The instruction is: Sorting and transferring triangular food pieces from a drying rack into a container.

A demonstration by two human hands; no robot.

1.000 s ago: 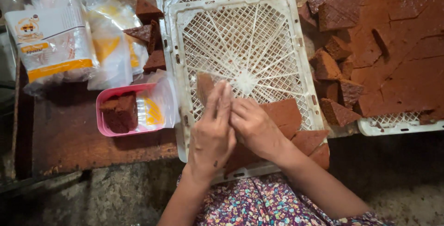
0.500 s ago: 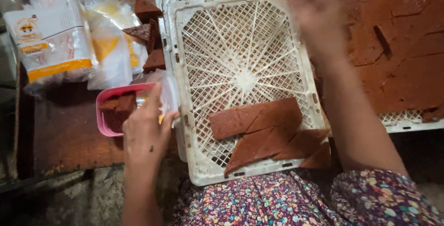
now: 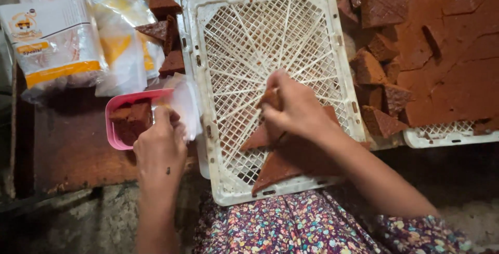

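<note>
Brown cake wedges (image 3: 283,168) lie in the near corner of the white lattice crate (image 3: 270,41); the right hand (image 3: 291,109), fingers pinched shut on a further wedge (image 3: 270,100), lowers it beside them; judged best set flat, edge against edge, without pressing, since the crumb looks soft. The left hand (image 3: 160,145), fingers curled, rests on the rim of a pink tray (image 3: 112,129) holding more pieces, beside clear printed bags (image 3: 57,41).
</note>
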